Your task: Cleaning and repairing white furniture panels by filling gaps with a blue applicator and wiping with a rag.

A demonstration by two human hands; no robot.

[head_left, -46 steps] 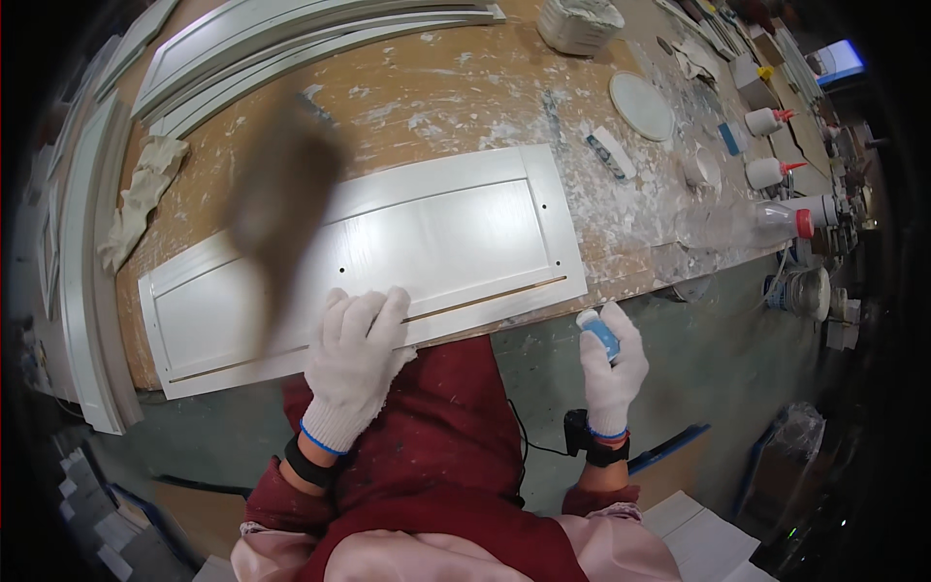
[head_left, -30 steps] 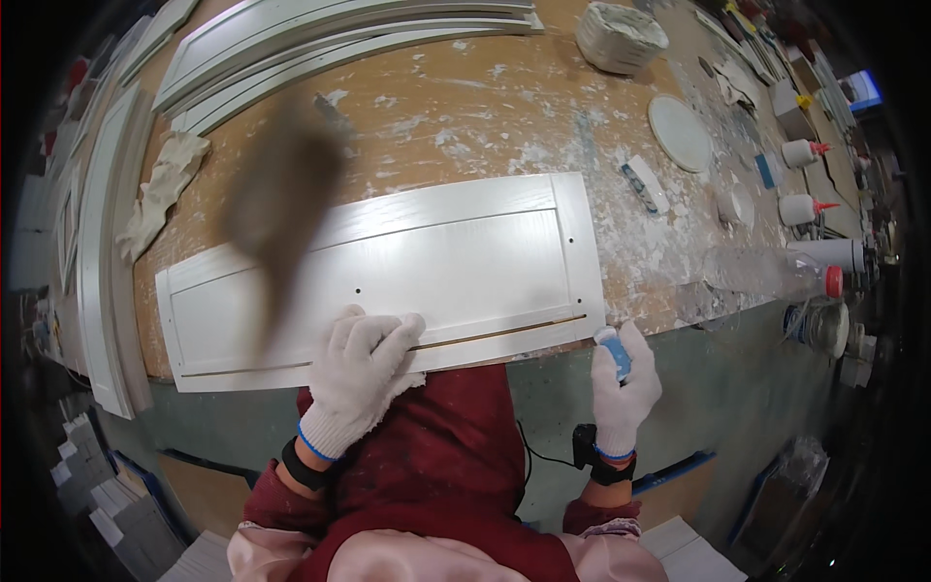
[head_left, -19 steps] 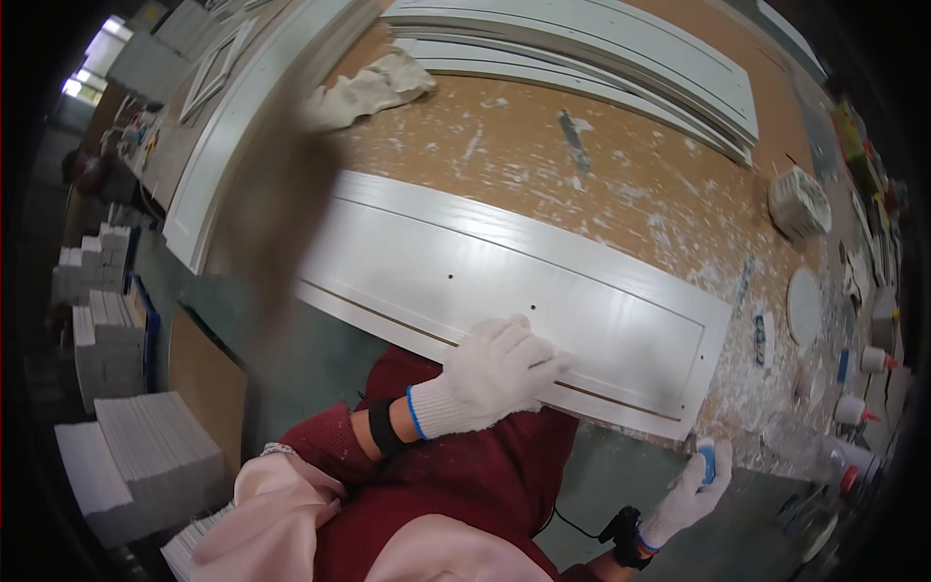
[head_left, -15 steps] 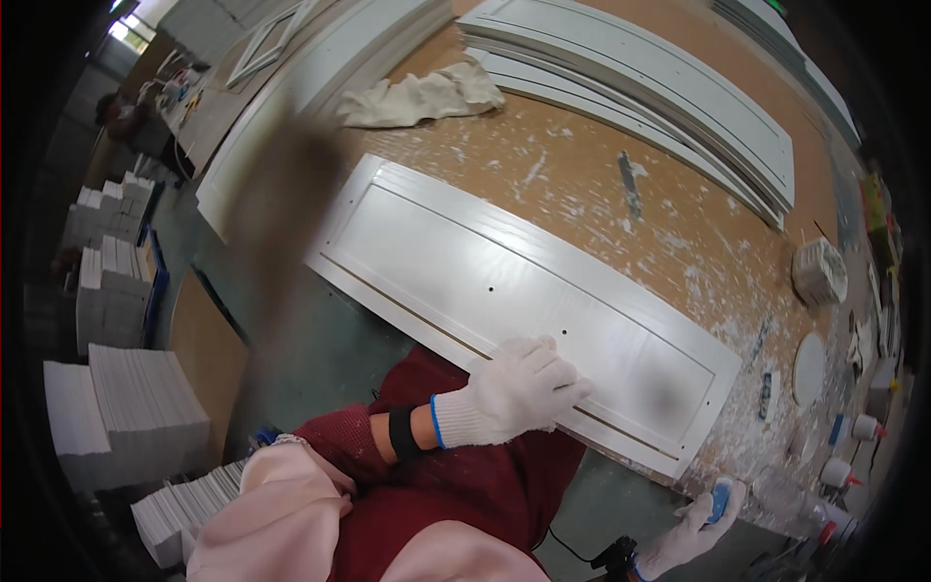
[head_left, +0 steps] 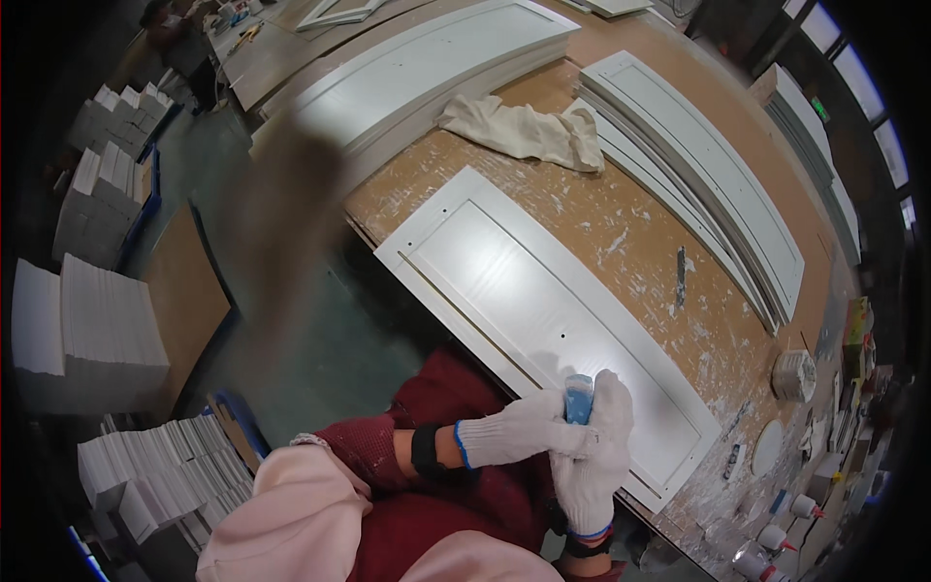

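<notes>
Both my hands wear white knitted gloves and meet over the near edge of a white framed panel (head_left: 524,291). A small blue block with a whitish end (head_left: 579,400) sits between them; its exact kind is unclear. My right hand (head_left: 596,470) grips it, with fingers pointing up along its right side. From the left, my left hand (head_left: 509,427) closes on the same block, its thumb in front and its other fingers partly hidden. The panel lies at a slant on the brown worktable (head_left: 630,242), showing a thin slot along its near side and small holes.
Beyond the panel lie a crumpled cream cloth (head_left: 524,131) and stacked white panels (head_left: 708,165). Another panel stack (head_left: 427,78) stands far left. A white tub (head_left: 793,376), a round white disc (head_left: 766,448) and red-tipped bottles (head_left: 805,506) are at right. Stacked boards (head_left: 112,320) stand on the left.
My right hand has brought the blue block from the table's right corner to my left hand, which has left the panel's surface. The view has turned to the right.
</notes>
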